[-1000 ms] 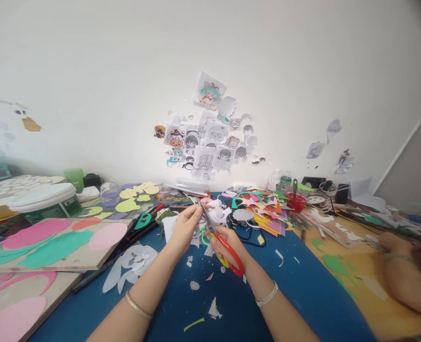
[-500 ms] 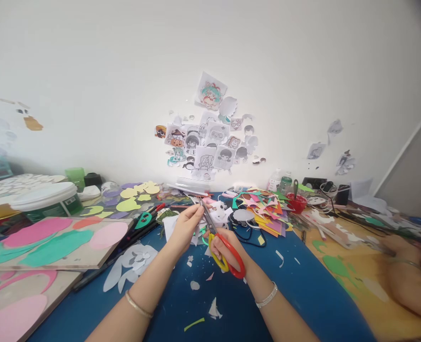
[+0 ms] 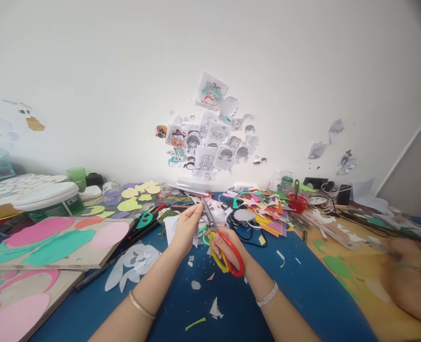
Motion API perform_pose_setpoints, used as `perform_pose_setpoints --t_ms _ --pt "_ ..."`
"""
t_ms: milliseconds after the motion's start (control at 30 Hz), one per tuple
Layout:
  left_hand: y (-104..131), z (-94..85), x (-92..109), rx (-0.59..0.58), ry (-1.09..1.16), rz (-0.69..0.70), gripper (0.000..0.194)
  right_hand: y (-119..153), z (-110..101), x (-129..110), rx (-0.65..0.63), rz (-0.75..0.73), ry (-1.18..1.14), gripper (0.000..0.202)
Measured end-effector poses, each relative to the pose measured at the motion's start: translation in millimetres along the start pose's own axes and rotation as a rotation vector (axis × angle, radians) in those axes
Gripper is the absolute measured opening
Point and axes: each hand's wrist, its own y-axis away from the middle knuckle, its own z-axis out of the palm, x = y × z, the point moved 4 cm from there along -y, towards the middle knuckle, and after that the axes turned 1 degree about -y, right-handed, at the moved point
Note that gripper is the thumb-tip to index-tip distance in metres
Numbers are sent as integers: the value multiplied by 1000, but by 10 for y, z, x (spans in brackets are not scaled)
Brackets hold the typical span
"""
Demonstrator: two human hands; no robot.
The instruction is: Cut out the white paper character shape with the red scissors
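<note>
My right hand (image 3: 228, 247) is wrapped round the handles of a pair of scissors (image 3: 236, 263), one loop red and the other yellow. The steel blades point up and away, with their tips beside my left fingers. My left hand (image 3: 185, 228) is closed in a pinch next to the blades; whatever it pinches is too small or hidden to name. Behind both hands lie white printed paper pieces (image 3: 217, 209), partly covered by the scissors and fingers. Small paper scraps (image 3: 215, 308) are scattered on the blue table surface (image 3: 175, 304) below.
At left are boards (image 3: 114, 254) with coloured paper shapes, a white-lidded tub (image 3: 46, 194) and several pens (image 3: 142, 232). A pile of coloured paper (image 3: 267, 209) and a red bowl (image 3: 298, 203) stand at right. Another person's blurred arm (image 3: 410, 280) rests over the yellowish table.
The scissors have tilted and shifted slightly upward at my left fingertips, and their blades look a little further apart. My left hand keeps its pinch. The whole view has shifted slightly.
</note>
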Motion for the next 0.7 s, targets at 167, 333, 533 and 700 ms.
perform_pose_setpoints --t_ms 167,333,533,700 --pt "-41 -102 -22 169 -112 1 38 -15 -32 26 18 23 -48 44" --pt "-66 -173 -91 248 -57 -82 42 -60 -99 71 64 11 -62 45" --pt "-57 -116 -41 138 112 -81 39 -80 -172 108 155 -11 -48 45" --pt "-57 -122 28 114 -30 -12 39 -109 -218 133 231 -4 21 45"
